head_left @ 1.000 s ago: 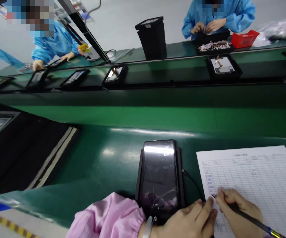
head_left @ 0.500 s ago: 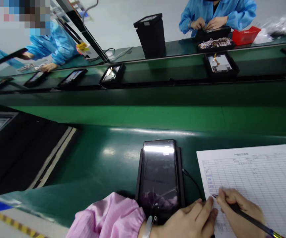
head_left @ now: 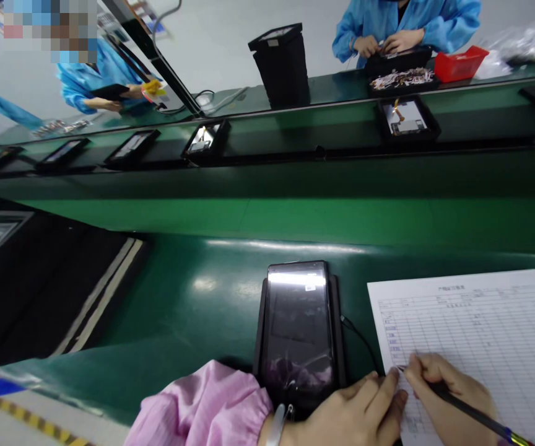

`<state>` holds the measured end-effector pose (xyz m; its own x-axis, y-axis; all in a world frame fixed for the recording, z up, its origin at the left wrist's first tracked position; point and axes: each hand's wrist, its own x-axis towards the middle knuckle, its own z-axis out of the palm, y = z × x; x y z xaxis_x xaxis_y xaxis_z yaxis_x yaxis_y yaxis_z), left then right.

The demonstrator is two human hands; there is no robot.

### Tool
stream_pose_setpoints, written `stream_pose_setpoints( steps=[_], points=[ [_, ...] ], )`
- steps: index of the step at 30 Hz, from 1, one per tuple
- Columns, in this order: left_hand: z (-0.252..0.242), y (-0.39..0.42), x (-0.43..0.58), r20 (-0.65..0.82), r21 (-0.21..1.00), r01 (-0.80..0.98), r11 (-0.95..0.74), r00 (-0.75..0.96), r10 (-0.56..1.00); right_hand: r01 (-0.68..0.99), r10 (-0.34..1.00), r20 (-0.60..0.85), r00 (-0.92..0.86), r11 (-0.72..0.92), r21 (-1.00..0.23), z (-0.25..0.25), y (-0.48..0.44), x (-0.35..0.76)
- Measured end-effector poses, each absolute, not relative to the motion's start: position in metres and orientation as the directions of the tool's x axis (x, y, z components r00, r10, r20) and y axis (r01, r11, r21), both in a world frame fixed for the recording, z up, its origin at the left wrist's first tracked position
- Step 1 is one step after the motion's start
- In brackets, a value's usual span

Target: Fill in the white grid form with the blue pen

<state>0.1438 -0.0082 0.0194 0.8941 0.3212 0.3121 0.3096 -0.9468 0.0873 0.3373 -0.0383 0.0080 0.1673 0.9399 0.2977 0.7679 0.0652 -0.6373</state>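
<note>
A printed form [head_left: 476, 334] with ruled rows and small marks in its left column lies on the green bench at the right. My right hand [head_left: 453, 393] grips a dark pen [head_left: 476, 418], its tip on the form near the left edge. Beside it, my left hand [head_left: 355, 412] rests with outstretched fingers across the paper's lower left edge, one fingertip close to the pen tip. Left of the form, a black tablet-like device [head_left: 298, 328] with a glossy screen lies in a dark holder [head_left: 339, 347]. A thin black cable [head_left: 363, 339] runs from the holder's right side toward my left hand.
A black mat [head_left: 49, 291] with pale stripes covers the bench's left part. Beyond, a line carries several black trays [head_left: 409, 118] with device parts. Across it stand a tall black stack [head_left: 281, 68], a red bin [head_left: 460, 64] and co-workers in blue sleeves.
The left co-worker's hands have moved right and now hold a dark flat piece over the far bench. Trays on the line have shifted slightly left. My own hands look nearly still.
</note>
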Motion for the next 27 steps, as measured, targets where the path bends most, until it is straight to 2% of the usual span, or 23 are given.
stream_pose_setpoints(
  steps=[4, 8, 11, 14, 17, 20, 23, 25, 27],
  points=[
    [0.018, -0.009, 0.144, 0.328, 0.089, 0.315, -0.945, 0.887, 0.326, 0.724, 0.933, 0.234, 0.273, -0.039, -0.688, 0.001, -0.043, 0.340],
    [0.017, -0.009, 0.144, 0.354, 0.090, 0.329, -0.940, 0.872, 0.339, 0.515, 0.926, -0.033, 0.376, -0.239, -0.823, -0.003, -0.050, 0.344],
    [0.016, -0.009, 0.143, 0.349, 0.074, 0.323, -0.944, 0.878, 0.328, 0.375, 0.921, -0.184, 0.343, -0.314, -0.872, -0.006, -0.050, 0.348],
    [0.012, -0.010, 0.143, 0.349, 0.045, 0.316, -0.948, 0.884, 0.311, 0.368, 0.961, -0.106, 0.257, -0.198, -0.908, -0.013, -0.048, 0.354],
    [0.008, -0.010, 0.143, 0.379, 0.031, 0.325, -0.945, 0.871, 0.312, 0.457, 0.977, -0.006, 0.212, -0.104, -0.883, -0.016, -0.050, 0.357],
    [0.007, -0.010, 0.144, 0.387, 0.018, 0.316, -0.949, 0.873, 0.298, 0.544, 0.974, -0.053, 0.222, -0.168, -0.822, -0.009, -0.053, 0.351],
    [0.007, -0.009, 0.143, 0.373, 0.005, 0.316, -0.949, 0.880, 0.295, 0.573, 0.937, -0.133, 0.322, -0.305, -0.761, 0.001, -0.055, 0.342],
    [0.006, -0.010, 0.143, 0.357, 0.009, 0.316, -0.949, 0.885, 0.298, 0.593, 0.928, -0.116, 0.355, -0.319, -0.740, 0.003, -0.055, 0.337],
    [0.004, -0.011, 0.143, 0.365, 0.021, 0.313, -0.950, 0.882, 0.298, 0.625, 0.941, -0.056, 0.333, -0.264, -0.735, 0.003, -0.055, 0.337]
  ],
)
